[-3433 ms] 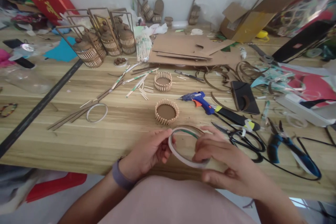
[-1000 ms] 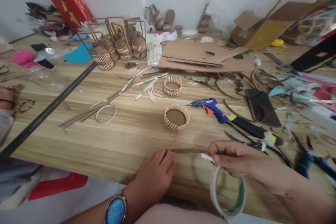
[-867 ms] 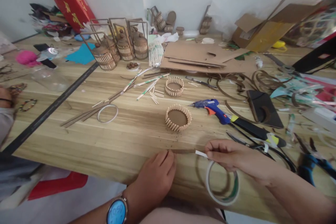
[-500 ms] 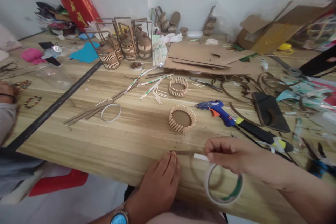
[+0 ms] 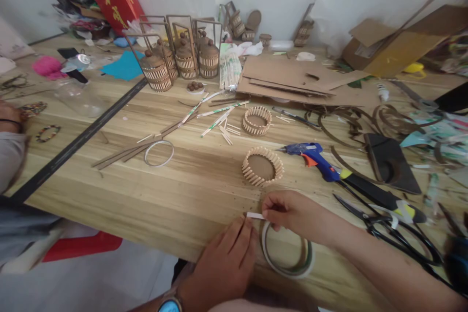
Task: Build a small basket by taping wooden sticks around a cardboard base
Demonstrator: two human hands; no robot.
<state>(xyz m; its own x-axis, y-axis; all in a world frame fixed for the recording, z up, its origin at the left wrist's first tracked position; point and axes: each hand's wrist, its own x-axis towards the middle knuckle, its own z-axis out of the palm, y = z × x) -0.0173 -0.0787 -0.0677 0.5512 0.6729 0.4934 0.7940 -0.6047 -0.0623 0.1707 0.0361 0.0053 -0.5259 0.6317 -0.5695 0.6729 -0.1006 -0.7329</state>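
Note:
At the front edge of the table, my left hand (image 5: 230, 256) lies low with its fingers together, their tips pressing a thin brown strip (image 5: 246, 214) that is mostly hidden. Close on its right, my right hand (image 5: 292, 212) pinches the white free end (image 5: 255, 215) of a tape roll. The tape roll (image 5: 292, 272) hangs below those fingers as a ring, over the table edge. Just beyond both hands sits a round brown base ringed with short wooden sticks (image 5: 252, 175). A second stick-walled ring (image 5: 256, 130) stands behind it.
A blue glue gun (image 5: 310, 155) and black scissors (image 5: 380, 224) lie right of the hands. Loose sticks (image 5: 228, 131), a white ring (image 5: 159, 153) and cardboard sheets (image 5: 281, 70) are farther back. Finished lidded baskets (image 5: 157, 73) stand behind. Another person's arm (image 5: 10, 156) rests at left.
My right hand has moved left with the tape, bringing its free end up to my left fingertips. The roll has shifted left too. My view has turned slightly, showing the scissors more fully.

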